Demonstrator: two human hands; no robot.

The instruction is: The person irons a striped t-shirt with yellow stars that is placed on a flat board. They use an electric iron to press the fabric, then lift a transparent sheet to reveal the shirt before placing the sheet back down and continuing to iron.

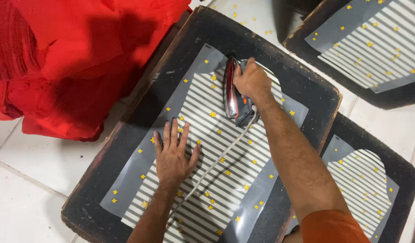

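A grey cloth piece point(216, 148) with white stripes and small yellow stars lies flat on a dark padded board point(126, 148). My left hand point(174, 153) rests palm down on the cloth, fingers spread, holding nothing. My right hand point(251, 81) grips the handle of an electric iron point(232, 90), which sits on the far part of the cloth. The iron's pale cord point(216, 164) runs back across the cloth between my arms.
A heap of red fabric point(68, 58) lies at the left on the white tiled floor point(27, 180). Two more dark boards carry similar striped, starred pieces, one at the top right point(374, 45) and one at the lower right point(369, 184).
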